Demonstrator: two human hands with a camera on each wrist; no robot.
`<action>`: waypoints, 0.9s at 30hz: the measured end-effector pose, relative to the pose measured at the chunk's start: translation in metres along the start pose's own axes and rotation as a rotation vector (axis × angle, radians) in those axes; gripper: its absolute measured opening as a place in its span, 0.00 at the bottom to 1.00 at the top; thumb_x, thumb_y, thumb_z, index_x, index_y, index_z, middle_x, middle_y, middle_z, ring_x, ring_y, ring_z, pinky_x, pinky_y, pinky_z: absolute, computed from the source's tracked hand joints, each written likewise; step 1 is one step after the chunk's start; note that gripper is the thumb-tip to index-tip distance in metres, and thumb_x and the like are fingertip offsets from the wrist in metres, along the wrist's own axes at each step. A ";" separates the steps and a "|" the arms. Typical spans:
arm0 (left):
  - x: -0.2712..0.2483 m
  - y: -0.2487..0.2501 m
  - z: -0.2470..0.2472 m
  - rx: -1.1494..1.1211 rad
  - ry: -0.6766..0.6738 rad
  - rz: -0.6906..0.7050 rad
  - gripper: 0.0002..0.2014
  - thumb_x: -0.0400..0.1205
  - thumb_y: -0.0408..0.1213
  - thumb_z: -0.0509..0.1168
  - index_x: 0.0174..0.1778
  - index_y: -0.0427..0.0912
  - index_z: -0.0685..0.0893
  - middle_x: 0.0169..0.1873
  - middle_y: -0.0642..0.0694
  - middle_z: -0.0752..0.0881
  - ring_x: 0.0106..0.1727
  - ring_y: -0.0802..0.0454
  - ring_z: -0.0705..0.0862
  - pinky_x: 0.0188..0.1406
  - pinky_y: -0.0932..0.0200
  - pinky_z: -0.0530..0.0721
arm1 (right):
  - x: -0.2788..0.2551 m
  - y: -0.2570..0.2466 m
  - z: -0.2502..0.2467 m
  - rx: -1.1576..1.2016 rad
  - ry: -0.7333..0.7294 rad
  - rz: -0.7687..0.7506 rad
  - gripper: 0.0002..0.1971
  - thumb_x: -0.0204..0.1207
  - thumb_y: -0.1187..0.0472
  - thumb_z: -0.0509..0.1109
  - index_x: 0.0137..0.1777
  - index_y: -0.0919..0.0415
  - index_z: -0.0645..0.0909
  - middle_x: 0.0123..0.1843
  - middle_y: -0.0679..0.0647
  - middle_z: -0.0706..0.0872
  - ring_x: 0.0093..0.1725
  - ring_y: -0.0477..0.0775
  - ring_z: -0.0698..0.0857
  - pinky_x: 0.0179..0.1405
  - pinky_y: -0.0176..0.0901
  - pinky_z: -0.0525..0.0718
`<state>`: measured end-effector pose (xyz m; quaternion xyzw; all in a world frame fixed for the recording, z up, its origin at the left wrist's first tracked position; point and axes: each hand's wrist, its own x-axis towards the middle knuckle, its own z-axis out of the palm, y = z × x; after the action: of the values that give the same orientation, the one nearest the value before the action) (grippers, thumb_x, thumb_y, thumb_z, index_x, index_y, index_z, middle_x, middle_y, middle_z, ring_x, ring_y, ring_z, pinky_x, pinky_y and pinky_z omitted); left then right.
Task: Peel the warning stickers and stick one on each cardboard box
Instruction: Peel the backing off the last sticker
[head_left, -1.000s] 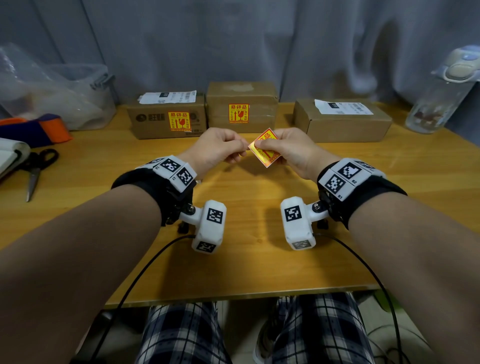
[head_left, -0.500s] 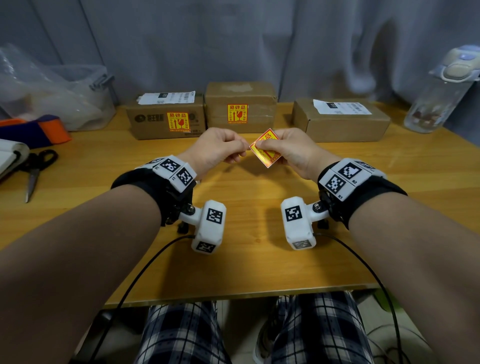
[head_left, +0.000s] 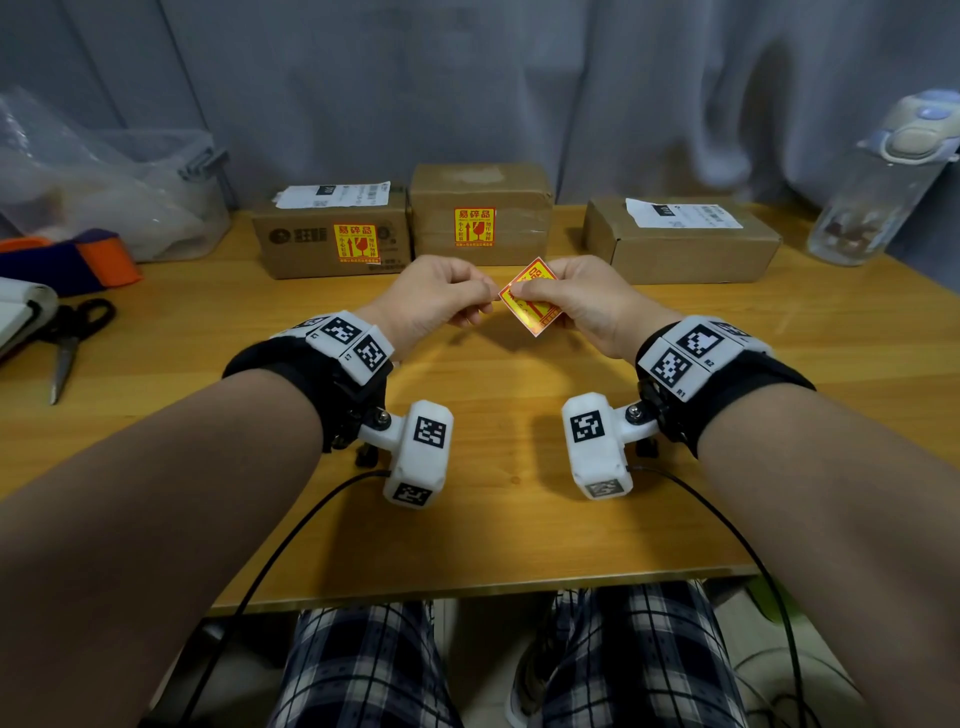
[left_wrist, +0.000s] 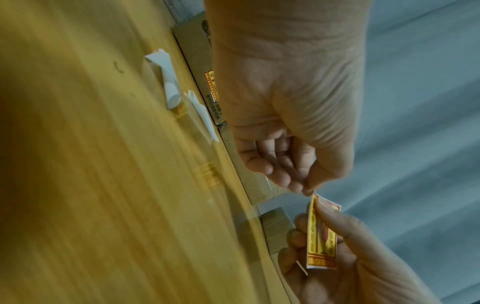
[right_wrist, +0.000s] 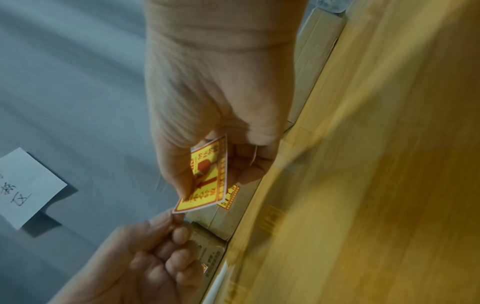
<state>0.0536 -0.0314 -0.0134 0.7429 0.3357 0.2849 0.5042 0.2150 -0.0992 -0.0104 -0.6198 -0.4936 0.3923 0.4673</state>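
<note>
Three cardboard boxes stand in a row at the back of the table. The left box (head_left: 311, 244) and the middle box (head_left: 480, 195) each carry a yellow-red warning sticker on the front face. The right box (head_left: 685, 249) shows only a white shipping label. Above the table's middle my right hand (head_left: 571, 299) holds a yellow-red warning sticker (head_left: 537, 312) on its backing between thumb and fingers. My left hand (head_left: 441, 301) pinches that sticker's left corner (left_wrist: 315, 194) with thumb and forefinger. The right wrist view shows the sticker (right_wrist: 207, 179) edge-on.
Black scissors (head_left: 67, 332) lie at the table's left edge beside an orange-blue item (head_left: 78, 260) and a clear plastic container (head_left: 156, 208). A water bottle (head_left: 878, 192) stands at the back right. White peeled backing scraps (left_wrist: 168, 82) lie in front of the left box.
Both hands stay in nearly the same place with the sticker between them. The sticker has tilted slightly; no clear separation from its backing is visible.
</note>
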 end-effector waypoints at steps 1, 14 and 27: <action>0.000 0.000 0.000 0.000 0.000 -0.001 0.04 0.80 0.31 0.65 0.41 0.37 0.84 0.31 0.46 0.83 0.25 0.62 0.79 0.29 0.71 0.79 | 0.000 0.000 0.000 0.000 -0.004 -0.001 0.02 0.73 0.62 0.74 0.42 0.59 0.85 0.37 0.53 0.87 0.35 0.45 0.85 0.36 0.31 0.81; -0.002 0.001 -0.001 -0.024 -0.009 -0.012 0.05 0.80 0.30 0.64 0.39 0.39 0.83 0.32 0.46 0.83 0.28 0.59 0.79 0.34 0.65 0.79 | 0.002 0.002 0.002 0.009 -0.042 -0.017 0.04 0.73 0.63 0.73 0.38 0.57 0.84 0.34 0.51 0.87 0.31 0.42 0.84 0.34 0.29 0.80; -0.004 -0.003 -0.002 -0.028 -0.012 -0.015 0.04 0.79 0.29 0.65 0.40 0.38 0.83 0.31 0.46 0.82 0.25 0.61 0.78 0.28 0.69 0.77 | 0.005 0.004 0.004 -0.015 -0.040 -0.007 0.02 0.72 0.62 0.74 0.39 0.58 0.85 0.35 0.52 0.86 0.33 0.45 0.83 0.33 0.32 0.78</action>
<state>0.0493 -0.0328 -0.0158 0.7350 0.3340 0.2814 0.5188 0.2129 -0.0942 -0.0154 -0.6135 -0.5079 0.3991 0.4542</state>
